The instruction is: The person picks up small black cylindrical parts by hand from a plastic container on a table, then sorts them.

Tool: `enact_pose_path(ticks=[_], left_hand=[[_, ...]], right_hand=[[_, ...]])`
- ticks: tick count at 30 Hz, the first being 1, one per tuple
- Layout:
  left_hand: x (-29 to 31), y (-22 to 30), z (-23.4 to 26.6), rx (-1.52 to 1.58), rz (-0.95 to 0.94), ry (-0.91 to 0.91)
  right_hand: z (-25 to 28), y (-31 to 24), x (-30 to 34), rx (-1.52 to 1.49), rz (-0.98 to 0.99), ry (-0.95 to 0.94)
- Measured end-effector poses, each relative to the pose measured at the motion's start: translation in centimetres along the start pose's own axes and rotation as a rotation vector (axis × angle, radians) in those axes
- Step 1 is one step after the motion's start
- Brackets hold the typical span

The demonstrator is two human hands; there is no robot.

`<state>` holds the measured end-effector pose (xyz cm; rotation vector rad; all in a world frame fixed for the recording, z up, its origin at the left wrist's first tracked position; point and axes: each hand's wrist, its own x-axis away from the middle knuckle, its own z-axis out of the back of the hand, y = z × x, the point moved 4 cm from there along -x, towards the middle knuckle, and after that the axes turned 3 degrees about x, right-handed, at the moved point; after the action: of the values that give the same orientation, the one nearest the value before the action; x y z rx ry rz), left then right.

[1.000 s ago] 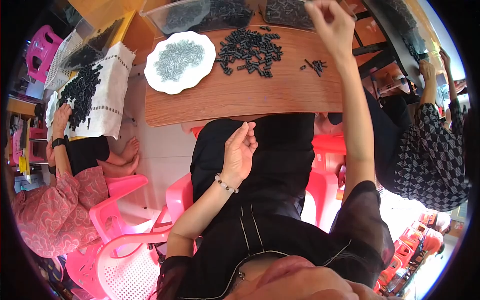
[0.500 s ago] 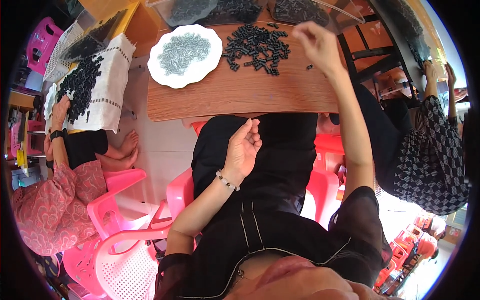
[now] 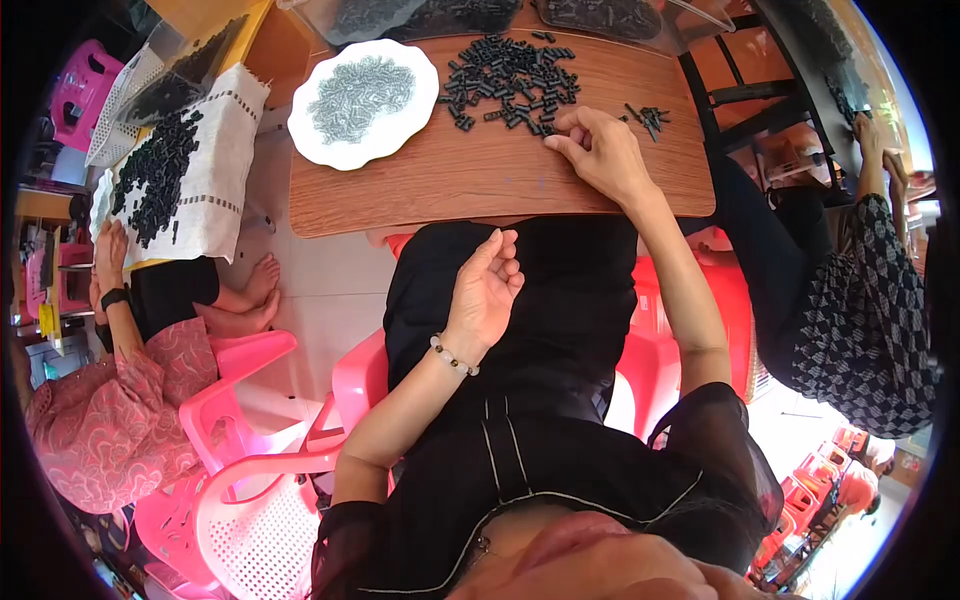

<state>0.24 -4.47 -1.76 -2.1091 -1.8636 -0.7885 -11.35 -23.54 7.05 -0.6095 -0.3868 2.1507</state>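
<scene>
On the brown wooden table (image 3: 420, 195) lies a loose pile of small black cylindrical pieces (image 3: 505, 75). At the pile's near right edge is my right hand (image 3: 608, 158), thumb and forefinger pinched around a small black piece that the fingertips mostly cover. My left hand (image 3: 482, 295) is held over my lap, palm up, in front of the table edge; its fingers are curled in against the thumb, and what they hold, if anything, is hidden. A white scalloped plate (image 3: 350, 155) with many small clear pieces (image 3: 365, 95) stands left of the pile. Several slim dark pieces (image 3: 652, 120) lie right of my right hand.
Clear bins (image 3: 460, 18) of black pieces line the table's far edge. At the left, a person (image 3: 120, 420) sits by a cloth-covered table (image 3: 218, 190) with more black pieces. Another person (image 3: 860, 310) works at the right. Pink plastic chairs (image 3: 250, 520) stand at the lower left.
My right hand has come down and left from the table's right side to the pile's edge. The slim dark pieces at the right now show. My left hand has hardly moved.
</scene>
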Motion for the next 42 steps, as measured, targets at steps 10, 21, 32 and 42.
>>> enact_pose_path(ticks=[10, 21, 32, 42], left_hand=[[0.0, 0.4, -0.1, -0.008, -0.002, 0.001], [-0.2, 0.6, 0.0, -0.021, -0.017, -0.006], [0.8, 2.2, -2.2, -0.247, -0.385, -0.15], [0.8, 3.1, -1.5, -0.165, -0.425, -0.093]], right_hand=[[-0.4, 0.5, -0.2, -0.025, -0.071, 0.03], [-0.1, 0.7, 0.2, -0.09, -0.057, 0.118], [-1.0, -8.7, 4.1, -0.302, 0.299, -0.185], [-1.9, -9.6, 2.8, -0.297, 0.324, -0.274]])
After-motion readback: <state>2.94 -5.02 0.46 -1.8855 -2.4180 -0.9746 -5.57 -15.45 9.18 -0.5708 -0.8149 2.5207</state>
